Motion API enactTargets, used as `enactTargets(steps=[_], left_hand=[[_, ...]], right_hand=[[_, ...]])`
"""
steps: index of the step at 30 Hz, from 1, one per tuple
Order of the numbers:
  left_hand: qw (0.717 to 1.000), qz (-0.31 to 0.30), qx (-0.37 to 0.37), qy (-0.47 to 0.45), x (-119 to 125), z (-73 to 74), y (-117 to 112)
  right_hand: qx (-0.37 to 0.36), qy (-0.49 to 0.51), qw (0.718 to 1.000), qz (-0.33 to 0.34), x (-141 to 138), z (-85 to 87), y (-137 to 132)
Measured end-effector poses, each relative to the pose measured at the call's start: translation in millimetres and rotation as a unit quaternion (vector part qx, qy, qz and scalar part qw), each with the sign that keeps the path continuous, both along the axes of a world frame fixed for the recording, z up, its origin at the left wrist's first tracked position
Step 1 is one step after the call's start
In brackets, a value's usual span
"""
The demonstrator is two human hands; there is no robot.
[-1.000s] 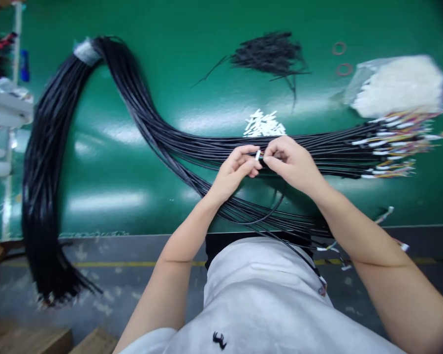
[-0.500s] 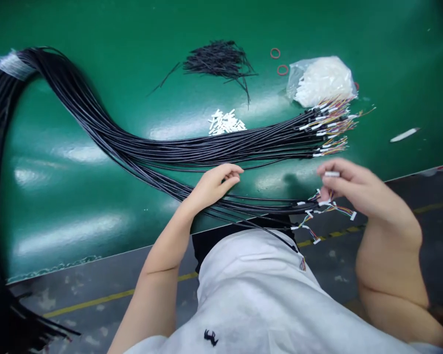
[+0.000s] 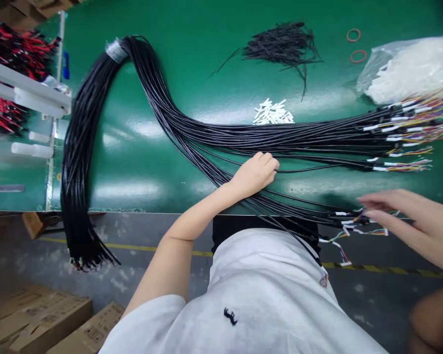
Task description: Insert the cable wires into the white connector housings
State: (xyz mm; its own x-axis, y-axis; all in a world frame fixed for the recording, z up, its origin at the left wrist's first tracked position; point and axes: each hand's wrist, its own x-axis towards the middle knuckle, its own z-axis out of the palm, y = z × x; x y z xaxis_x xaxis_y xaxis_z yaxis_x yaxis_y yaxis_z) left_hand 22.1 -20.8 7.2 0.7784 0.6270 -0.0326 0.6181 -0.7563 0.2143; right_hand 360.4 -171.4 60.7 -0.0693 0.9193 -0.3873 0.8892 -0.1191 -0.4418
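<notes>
My left hand (image 3: 256,172) is closed around one thin black cable (image 3: 310,170) at the table's front edge. Its wrist rests over the nearer, smaller group of cables (image 3: 291,209). At lower right, my right hand (image 3: 409,223) is slightly blurred, thumb and fingers stretched out and apart. It is beside the nearer cables' ends, where coloured wires carry small white connectors (image 3: 345,264). Whether its fingertips touch a wire is hard to see. Behind lies the larger black cable bundle (image 3: 262,137), whose ends have white sleeves and bare-looking coloured wires (image 3: 413,154).
On the green table (image 3: 206,73) lie a pile of black strips (image 3: 278,43), small white tubes (image 3: 273,112), red rubber bands (image 3: 358,56) and a clear bag of white pieces (image 3: 417,69). Clear wrap (image 3: 116,50) binds the bundle. Red-and-black wires (image 3: 18,51) lie left, cardboard boxes (image 3: 47,319) below.
The view has swung left. My left hand has closed on a single cable from the rear bundle. My right hand has opened, and the white piece between its fingers no longer shows.
</notes>
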Motion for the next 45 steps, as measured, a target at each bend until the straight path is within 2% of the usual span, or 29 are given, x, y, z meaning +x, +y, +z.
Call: enactTargets(steps=[2,5,7,9,11,14,17,19,21,23,27,29,31,32,33,34,35,37,38,40,42,45], left_hand=[[0.998,-0.003,-0.002,-0.066,-10,13.1,-3],[0.975,-0.064,-0.019,-0.213,-30,37.6,-3],[0.954,-0.062,-0.008,-0.294,-41,49.7,1],[0.943,-0.037,0.006,-0.332,-45,55.0,6],[0.935,-0.024,0.023,-0.354,-43,53.7,10],[0.930,-0.010,0.041,-0.365,-33,42.8,14],[0.942,0.006,0.055,-0.330,-25,29.8,18],[0.956,0.015,0.057,-0.287,-23,26.8,18],[0.967,0.029,0.032,-0.250,-26,31.6,18],[0.973,0.032,-0.024,-0.228,-33,43.4,15],[0.964,-0.003,-0.217,-0.154,-51,69.0,3],[0.942,-0.028,-0.321,-0.093,-58,72.5,-4],[0.914,-0.040,-0.396,-0.083,-60,67.2,-8],[0.908,-0.004,-0.403,-0.112,-59,61.9,-8],[0.900,0.059,-0.396,-0.172,-57,55.6,-7],[0.877,0.127,-0.394,-0.243,-53,48.9,-4],[0.842,0.174,-0.401,-0.316,-49,42.5,0],[0.791,0.214,-0.391,-0.420,-39,32.4,9],[0.775,0.223,-0.377,-0.455,-33,29.1,14],[0.763,0.238,-0.374,-0.470,-23,25.1,21],[0.740,0.243,-0.401,-0.483,-16,21.4,23],[0.695,0.240,-0.441,-0.514,-9,12.8,23]], right_hand=[[-0.065,0.117,0.990,0.042,-29,1.3,16],[-0.118,0.262,0.956,0.062,-63,-4.4,40],[-0.092,0.312,0.945,0.013,-71,-9.5,50],[-0.024,0.409,0.911,-0.054,-73,-11.1,54],[0.037,0.487,0.866,-0.101,-73,-8.2,54],[0.115,0.552,0.812,-0.153,-76,-0.5,56],[0.186,0.567,0.773,-0.215,-75,6.0,64],[0.208,0.560,0.762,-0.252,-72,10.4,71],[0.215,0.549,0.763,-0.264,-70,16.7,78],[0.216,0.539,0.771,-0.260,-72,24.8,85],[0.188,0.534,0.781,-0.265,-90,37.4,101],[0.135,0.515,0.817,-0.222,-104,37.6,111],[0.051,0.466,0.872,-0.138,-120,33.6,121],[0.008,0.436,0.895,-0.093,-129,30.5,125],[-0.029,0.405,0.912,-0.052,-137,27.1,128],[-0.056,0.378,0.924,-0.019,-144,23.6,130],[-0.076,0.353,0.933,0.009,-151,20.1,132],[-0.100,0.307,0.945,0.056,-161,14.4,134],[-0.111,0.287,0.949,0.069,-164,12.2,136],[-0.134,0.256,0.953,0.085,-165,9.9,140],[-0.138,0.235,0.956,0.104,-161,10.1,148],[-0.069,0.240,0.961,0.118,-155,12.4,165]])
